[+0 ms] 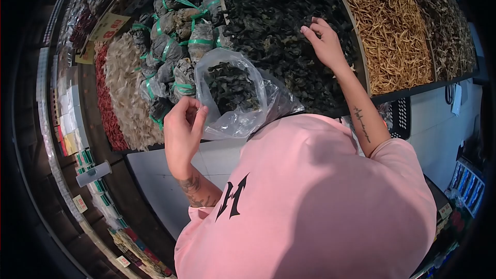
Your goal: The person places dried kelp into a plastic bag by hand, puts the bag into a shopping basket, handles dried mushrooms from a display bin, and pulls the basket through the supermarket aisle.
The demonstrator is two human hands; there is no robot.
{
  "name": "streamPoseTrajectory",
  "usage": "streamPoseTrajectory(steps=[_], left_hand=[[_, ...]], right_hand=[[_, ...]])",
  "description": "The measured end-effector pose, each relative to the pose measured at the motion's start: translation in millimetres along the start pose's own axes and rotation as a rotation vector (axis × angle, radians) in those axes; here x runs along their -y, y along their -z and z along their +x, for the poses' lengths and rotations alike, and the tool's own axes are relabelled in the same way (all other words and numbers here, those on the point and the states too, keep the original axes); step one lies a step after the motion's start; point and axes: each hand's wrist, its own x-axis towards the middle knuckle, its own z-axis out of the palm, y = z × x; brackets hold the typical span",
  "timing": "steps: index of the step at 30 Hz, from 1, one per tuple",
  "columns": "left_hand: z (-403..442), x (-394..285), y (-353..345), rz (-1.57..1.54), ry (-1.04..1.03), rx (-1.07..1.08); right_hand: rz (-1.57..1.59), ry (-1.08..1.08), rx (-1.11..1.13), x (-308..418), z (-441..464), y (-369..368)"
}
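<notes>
My left hand (185, 129) is closed in a pinch on the rim of a clear plastic bag (227, 126). The bag's mouth gapes towards me, and dark leafy pieces (232, 90) show inside its opening; some may be seen through the plastic. Beyond it spreads a broad heap of dark, crinkled dried leaves (279, 26), like seaweed or wood ear. Over the right part of this heap is my right hand (325, 44), its fingers loosely bent and the thumb apart from them. Nothing shows between those fingers, though the palm side is partly hidden.
Grey bundles tied with green bands (165, 46) lie left of the heap, beside pale dried flakes (124, 85) and a red dried strip (107, 108). To the right are golden dried strands (390, 26) behind a divider. A price sign (109, 27) stands at upper left.
</notes>
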Motion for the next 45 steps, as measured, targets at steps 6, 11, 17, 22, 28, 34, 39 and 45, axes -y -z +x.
streamPoseTrajectory(steps=[6, 11, 17, 22, 28, 34, 39, 45], left_hand=[[8, -19, -9, -0.084, -0.227, -0.286], [16, -53, -5, -0.120, -0.410, -0.295], [21, -81, -16, -0.304, -0.614, -0.255], [16, -78, -22, -0.373, -0.583, -0.265], [17, -68, -25, -0.406, -0.692, -0.337], [12, -70, -27, -0.450, -0.666, -0.380], [9, -76, -25, -0.432, -0.688, -0.328], [6, -75, -35, -0.489, -0.612, -0.256]], right_hand=[[0.382, -0.001, 0.130, 47, -15, 8], [0.606, -0.006, 0.463, 95, -30, 15], [0.257, 0.399, 0.566, 138, -46, 31], [0.125, 0.539, 0.449, 145, -51, 39], [0.234, 0.379, 0.437, 159, -56, 43], [0.103, 0.697, 0.234, 160, -51, 45], [0.000, 0.692, 0.199, 157, -54, 50], [0.258, 0.481, 0.311, 161, -59, 61]])
